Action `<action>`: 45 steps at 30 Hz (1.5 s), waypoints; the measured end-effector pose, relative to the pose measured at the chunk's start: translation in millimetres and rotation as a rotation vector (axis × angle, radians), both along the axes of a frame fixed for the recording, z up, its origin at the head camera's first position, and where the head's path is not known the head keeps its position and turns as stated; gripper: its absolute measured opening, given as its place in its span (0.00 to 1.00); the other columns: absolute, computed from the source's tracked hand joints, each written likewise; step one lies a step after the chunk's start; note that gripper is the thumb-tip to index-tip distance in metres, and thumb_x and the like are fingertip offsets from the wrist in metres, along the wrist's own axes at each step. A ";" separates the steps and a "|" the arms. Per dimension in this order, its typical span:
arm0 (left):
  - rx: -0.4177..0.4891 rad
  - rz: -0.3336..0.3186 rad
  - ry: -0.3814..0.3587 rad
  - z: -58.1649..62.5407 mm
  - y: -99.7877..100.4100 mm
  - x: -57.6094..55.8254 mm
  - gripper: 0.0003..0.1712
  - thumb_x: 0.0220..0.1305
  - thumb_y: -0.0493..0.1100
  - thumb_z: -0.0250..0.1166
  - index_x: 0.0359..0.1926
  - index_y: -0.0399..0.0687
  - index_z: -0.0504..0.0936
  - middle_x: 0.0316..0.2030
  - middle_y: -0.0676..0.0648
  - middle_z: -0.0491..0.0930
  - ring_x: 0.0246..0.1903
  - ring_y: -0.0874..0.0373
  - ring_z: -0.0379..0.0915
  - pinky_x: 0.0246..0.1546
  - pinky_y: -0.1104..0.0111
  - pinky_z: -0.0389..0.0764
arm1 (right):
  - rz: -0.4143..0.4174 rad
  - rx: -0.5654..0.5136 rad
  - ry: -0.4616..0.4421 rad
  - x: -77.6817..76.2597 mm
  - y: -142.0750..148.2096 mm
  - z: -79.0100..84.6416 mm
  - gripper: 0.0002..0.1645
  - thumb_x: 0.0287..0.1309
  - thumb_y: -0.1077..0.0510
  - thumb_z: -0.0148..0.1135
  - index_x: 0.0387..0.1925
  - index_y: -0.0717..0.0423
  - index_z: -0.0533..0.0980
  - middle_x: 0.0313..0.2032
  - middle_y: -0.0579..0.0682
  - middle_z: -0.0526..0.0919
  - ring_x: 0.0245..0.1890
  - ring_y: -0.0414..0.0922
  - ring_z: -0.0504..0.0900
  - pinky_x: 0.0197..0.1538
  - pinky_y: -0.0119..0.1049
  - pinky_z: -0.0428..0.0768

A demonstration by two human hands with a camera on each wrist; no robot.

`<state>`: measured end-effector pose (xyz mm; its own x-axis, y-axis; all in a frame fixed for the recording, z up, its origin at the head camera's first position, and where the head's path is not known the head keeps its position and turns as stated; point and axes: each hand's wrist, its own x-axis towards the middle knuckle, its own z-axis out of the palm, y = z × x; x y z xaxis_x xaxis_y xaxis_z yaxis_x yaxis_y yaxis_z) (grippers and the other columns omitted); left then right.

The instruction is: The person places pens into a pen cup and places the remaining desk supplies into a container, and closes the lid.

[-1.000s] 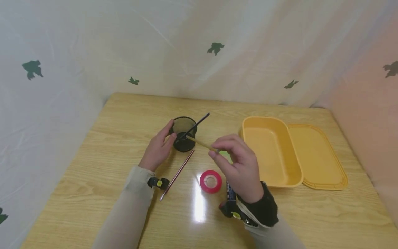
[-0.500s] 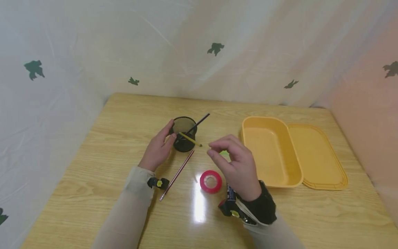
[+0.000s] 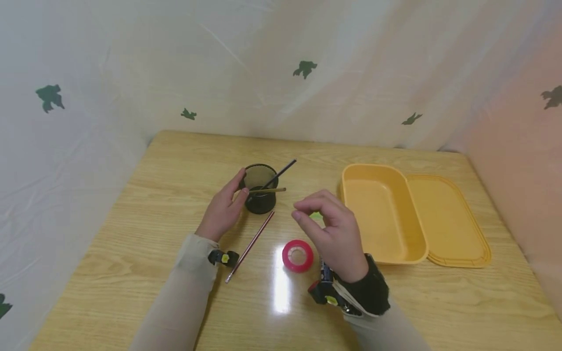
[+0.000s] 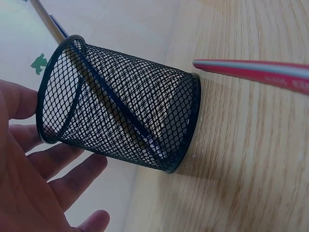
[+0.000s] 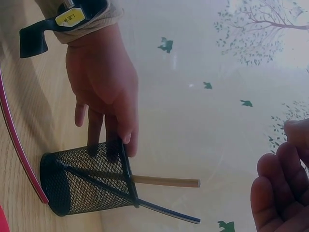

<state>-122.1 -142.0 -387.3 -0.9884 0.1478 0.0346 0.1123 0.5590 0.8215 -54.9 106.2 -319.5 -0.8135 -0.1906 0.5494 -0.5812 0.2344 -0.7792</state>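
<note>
A black mesh pencil cup (image 3: 260, 204) stands upright, and my left hand (image 3: 221, 212) holds it at the rim, thumb on one side and fingers along the other. Inside lean a dark pencil (image 3: 287, 167) and a tan-yellow pencil (image 3: 277, 190), their upper ends jutting past the rim. My right hand (image 3: 335, 236) hovers to the right of the cup, fingers bent, a small gap between thumb and forefinger, holding nothing. In the left wrist view a red striped pencil (image 4: 260, 70) lies on the table beside the cup's base.
A red tape roll (image 3: 287, 256) lies in front of the cup. Partly hidden by my right hand are a dark tube (image 3: 326, 271) and something green (image 3: 317, 215). To the right sit a yellow plastic box (image 3: 382, 214) and its flat lid (image 3: 454, 222).
My right hand let go of the tan-yellow pencil and drew back slightly. The pencil dropped into the cup and swung round to lean on the right rim. My left hand stayed put.
</note>
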 end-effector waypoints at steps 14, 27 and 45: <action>-0.009 0.004 0.017 1.0 1.4 -0.9 0.33 0.80 0.51 0.46 0.80 0.51 0.52 0.77 0.48 0.53 0.75 0.50 0.51 0.75 0.54 0.53 | 0.055 0.062 -0.040 1.4 -12.6 -9.3 0.08 0.57 0.67 0.71 0.39 0.56 0.84 0.35 0.43 0.84 0.37 0.40 0.81 0.43 0.34 0.81; -0.015 0.011 0.018 0.0 3.4 -1.4 0.33 0.79 0.50 0.47 0.80 0.51 0.52 0.77 0.47 0.55 0.75 0.48 0.53 0.74 0.52 0.54 | 0.165 0.059 -0.066 3.3 -30.8 -26.6 0.07 0.58 0.66 0.70 0.40 0.58 0.84 0.38 0.45 0.85 0.39 0.41 0.82 0.40 0.36 0.84; -0.010 0.010 0.004 0.0 3.7 -1.3 0.33 0.79 0.53 0.46 0.80 0.56 0.51 0.77 0.49 0.54 0.75 0.50 0.52 0.74 0.52 0.55 | 0.267 0.216 -0.203 10.5 -51.9 -44.8 0.11 0.60 0.60 0.70 0.44 0.56 0.84 0.40 0.46 0.83 0.40 0.37 0.81 0.45 0.34 0.84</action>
<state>-123.4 -138.3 -387.2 -0.9897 0.1378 0.0374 0.1099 0.5681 0.8156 -44.4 54.2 -364.3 -0.8074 -0.5037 0.3073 -0.4835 0.2664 -0.8338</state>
